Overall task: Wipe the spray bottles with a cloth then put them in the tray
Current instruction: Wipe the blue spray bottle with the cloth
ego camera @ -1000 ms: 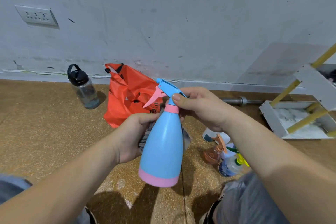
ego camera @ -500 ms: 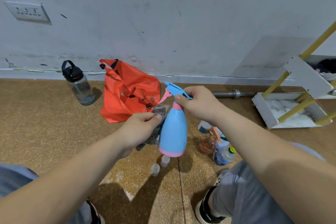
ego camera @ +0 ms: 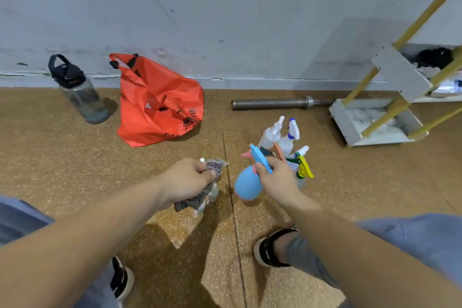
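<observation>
My right hand (ego camera: 277,180) grips the neck of a light blue spray bottle (ego camera: 246,184) with a pink base and pink trigger, held low over the floor. My left hand (ego camera: 186,179) grips a crumpled grey cloth (ego camera: 197,201) to the left of that bottle, apart from it. Just behind my right hand stands a cluster of several other spray bottles (ego camera: 285,141), white, clear and amber, one with a yellow trigger (ego camera: 305,170). A white tray-like bottom shelf (ego camera: 346,124) of a rack sits at the right by the wall.
An orange plastic bag (ego camera: 157,102) and a dark-capped water bottle (ego camera: 77,90) stand near the wall at the left. A metal bar (ego camera: 275,103) lies along the wall. The rack has yellow legs (ego camera: 422,15). Small clear caps (ego camera: 212,195) lie under my left hand. My shoes (ego camera: 271,249) rest below.
My right hand has lowered the blue bottle and carried it right, toward the bottle cluster. My left hand with the cloth has come off the bottle and dropped toward the floor.
</observation>
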Demonstrator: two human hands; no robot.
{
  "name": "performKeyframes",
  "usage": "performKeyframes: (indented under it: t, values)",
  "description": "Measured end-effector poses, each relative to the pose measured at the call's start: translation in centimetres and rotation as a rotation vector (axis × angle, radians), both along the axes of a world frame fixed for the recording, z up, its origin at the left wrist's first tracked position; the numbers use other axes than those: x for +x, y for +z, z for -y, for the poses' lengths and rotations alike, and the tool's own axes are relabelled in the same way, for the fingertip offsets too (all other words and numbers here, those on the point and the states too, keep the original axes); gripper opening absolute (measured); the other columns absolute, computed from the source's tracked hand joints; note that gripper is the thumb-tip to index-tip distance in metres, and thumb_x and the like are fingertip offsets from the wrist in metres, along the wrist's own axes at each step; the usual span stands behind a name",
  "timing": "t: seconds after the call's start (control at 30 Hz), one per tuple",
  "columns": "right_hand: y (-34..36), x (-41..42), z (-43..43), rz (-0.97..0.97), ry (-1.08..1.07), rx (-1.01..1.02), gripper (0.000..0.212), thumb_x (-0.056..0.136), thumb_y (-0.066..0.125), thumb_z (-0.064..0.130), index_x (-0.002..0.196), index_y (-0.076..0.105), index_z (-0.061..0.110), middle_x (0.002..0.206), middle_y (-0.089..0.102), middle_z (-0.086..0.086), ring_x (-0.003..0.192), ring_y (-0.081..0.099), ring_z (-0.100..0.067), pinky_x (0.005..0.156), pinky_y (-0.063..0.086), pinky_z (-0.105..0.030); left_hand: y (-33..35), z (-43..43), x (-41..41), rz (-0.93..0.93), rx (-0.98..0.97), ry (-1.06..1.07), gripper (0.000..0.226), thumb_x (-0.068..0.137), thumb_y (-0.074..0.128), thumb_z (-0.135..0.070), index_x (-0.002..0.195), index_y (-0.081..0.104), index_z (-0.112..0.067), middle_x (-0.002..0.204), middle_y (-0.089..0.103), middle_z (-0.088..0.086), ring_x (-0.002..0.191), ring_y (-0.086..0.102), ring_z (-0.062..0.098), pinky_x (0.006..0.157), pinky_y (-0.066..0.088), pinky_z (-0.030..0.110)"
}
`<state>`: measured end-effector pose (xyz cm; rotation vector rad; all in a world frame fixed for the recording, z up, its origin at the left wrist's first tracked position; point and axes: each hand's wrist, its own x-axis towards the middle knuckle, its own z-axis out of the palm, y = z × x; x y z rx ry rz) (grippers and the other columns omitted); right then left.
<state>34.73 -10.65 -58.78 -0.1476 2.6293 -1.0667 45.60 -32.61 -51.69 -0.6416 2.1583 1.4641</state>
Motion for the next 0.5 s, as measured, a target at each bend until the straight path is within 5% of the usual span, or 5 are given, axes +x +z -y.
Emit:
performKeyframes:
  t: [0.13, 0.23, 0.33, 0.5]
  values:
    - [-4.6, 0.6, -1.7, 0.174, -0.178, -0.026, 0.023, 0.105, 0.056, 0.031, 0.117, 0.069, 0.016, 0.087, 0.062, 0.0, 0.086, 0.058, -0.023, 0.07, 0.043, -0.032, -1.9, -0.4, -1.2, 0.1, -0.02, 0.013, 0.033, 0.104, 0.061, -0.03, 0.075, 0.063, -0.013, 0.069, 0.067, 0.005, 0.061, 0.062, 0.017, 0.062, 0.048, 0.026]
    - [-7.6, 0.5, -2.6, 0.212, -0.276, 0.009, 0.026, 0.105, 0.056, 0.031, 0.12, 0.069, 0.014, 0.087, 0.061, -0.005, 0.084, 0.058, -0.027, 0.071, 0.043, -0.033, -4.0, -1.1, -1.9, 0.213, 0.001, 0.103, 0.027, 0.098, 0.064, -0.033, 0.097, 0.068, -0.007, 0.087, 0.077, 0.012, 0.077, 0.075, 0.027, 0.07, 0.062, 0.039]
    - [-9.6, 0.2, -3.8, 0.215, -0.348, 0.012, 0.026, 0.104, 0.057, 0.029, 0.119, 0.068, 0.012, 0.076, 0.058, -0.001, 0.077, 0.06, -0.029, 0.068, 0.048, -0.037, -6.9, -2.3, -1.2, 0.302, 0.024, 0.193, 0.03, 0.098, 0.06, -0.039, 0.111, 0.061, -0.012, 0.097, 0.074, 0.015, 0.087, 0.072, 0.03, 0.076, 0.059, 0.042]
    - [-10.9, -1.4, -4.8, 0.24, -0.43, 0.04, 0.034, 0.107, 0.053, 0.029, 0.131, 0.064, 0.009, 0.097, 0.062, -0.008, 0.085, 0.055, -0.028, 0.075, 0.045, -0.035, -10.5, -2.9, 0.7, 0.38, 0.006, 0.199, 0.026, 0.097, 0.06, -0.036, 0.098, 0.066, -0.01, 0.079, 0.076, 0.009, 0.07, 0.072, 0.026, 0.063, 0.051, 0.03]
